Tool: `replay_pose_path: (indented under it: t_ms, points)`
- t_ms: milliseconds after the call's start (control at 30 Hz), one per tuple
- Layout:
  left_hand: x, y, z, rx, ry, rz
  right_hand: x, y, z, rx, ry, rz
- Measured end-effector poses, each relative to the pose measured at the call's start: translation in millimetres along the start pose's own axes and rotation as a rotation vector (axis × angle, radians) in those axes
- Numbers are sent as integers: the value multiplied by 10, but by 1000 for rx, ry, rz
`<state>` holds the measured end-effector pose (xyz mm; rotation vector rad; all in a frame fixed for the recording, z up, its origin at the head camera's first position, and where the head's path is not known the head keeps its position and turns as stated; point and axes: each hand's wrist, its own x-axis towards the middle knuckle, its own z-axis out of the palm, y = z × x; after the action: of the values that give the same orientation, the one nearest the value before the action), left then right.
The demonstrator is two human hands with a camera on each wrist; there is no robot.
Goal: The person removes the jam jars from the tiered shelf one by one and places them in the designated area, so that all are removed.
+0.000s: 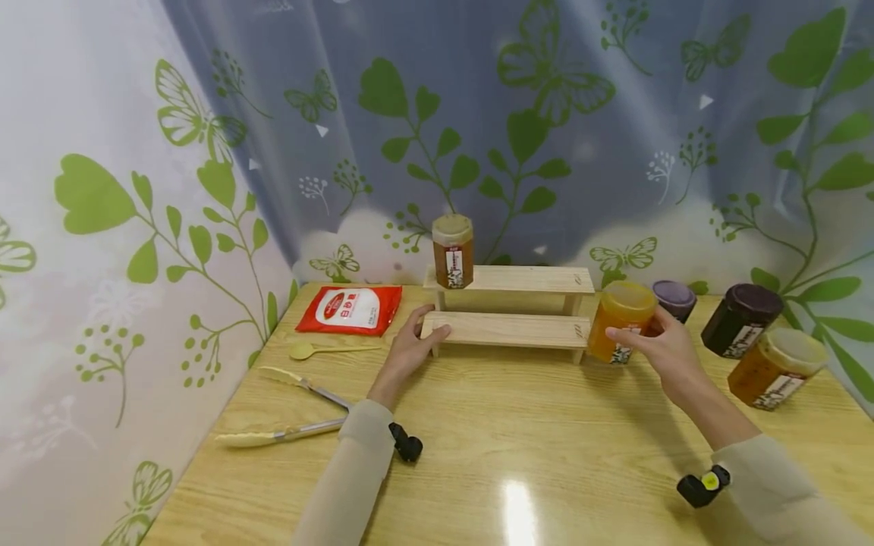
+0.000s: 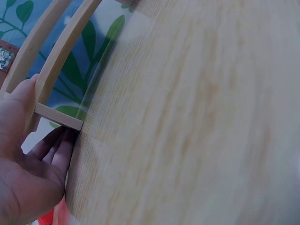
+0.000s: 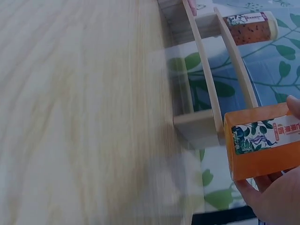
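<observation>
A two-step wooden rack stands at the back of the table. On its upper step stands a brown jar with a tan lid, also visible in the right wrist view as the brown jar. My left hand holds the left end of the rack's lower step, thumb on top and fingers under it. My right hand grips an orange jar just right of the rack, close to the table. The orange jar shows a printed label.
A red packet, a wooden spoon and tongs lie at the left. A purple-lidded jar, a dark jar and another orange jar stand at the right. A leaf-print curtain hangs behind the wooden table.
</observation>
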<state>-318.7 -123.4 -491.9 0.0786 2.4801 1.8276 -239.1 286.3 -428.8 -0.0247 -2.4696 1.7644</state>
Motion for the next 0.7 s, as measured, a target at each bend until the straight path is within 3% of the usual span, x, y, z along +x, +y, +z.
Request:
replay_pose_path:
  t_ms: [267,700]
  points:
    - [-12,-1,-6,-14,-1,-8,-123,82,-234,-89,25,41]
    - [2,2,-14,16,-2,-1,-306,410,-538,-163,24,100]
